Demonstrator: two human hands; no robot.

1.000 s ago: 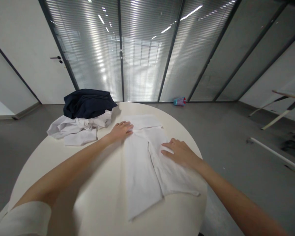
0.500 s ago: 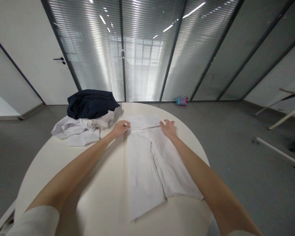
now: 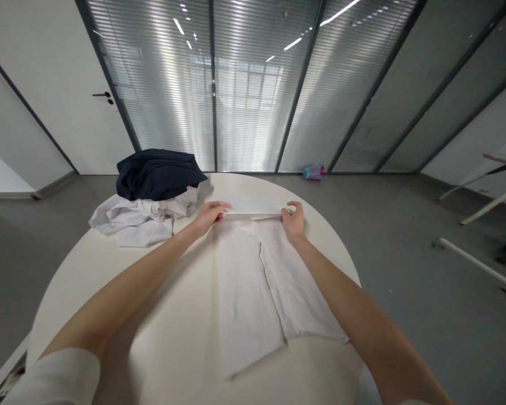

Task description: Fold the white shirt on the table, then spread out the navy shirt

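Head view: your right hand (image 3: 293, 222), which a second ago lay spread over the right side of the white garment (image 3: 244, 275), has moved to the far end and now mirrors your left hand (image 3: 209, 216); the folded band (image 3: 253, 206) between them shows a straighter near edge than it did half a second ago, and appears slightly raised. For the work in hand, this suggests that you now control both ends of the fold together, rather than steadying one and smoothing the other. Your left fingers are nearly closed, thumb against fingers, on the left end of the band; your right hand is drawn into a pinch at the right end, its index finger bent. The garment lies flat on the round table (image 3: 172, 315), band at the far side, its two legs pointing to the near side, the right one slanting outward. To the far left, a dark garment (image 3: 158, 174) rests on a crumpled white cloth (image 3: 139, 222) and covers part of it. Hidden or unclear: the fingertips under the fold; how much cloth each pinch takes up; the outer edge of the right leg, partly behind your right forearm; the garment's far edge, pale against the pale tabletop; and the table's near rim, cut off below
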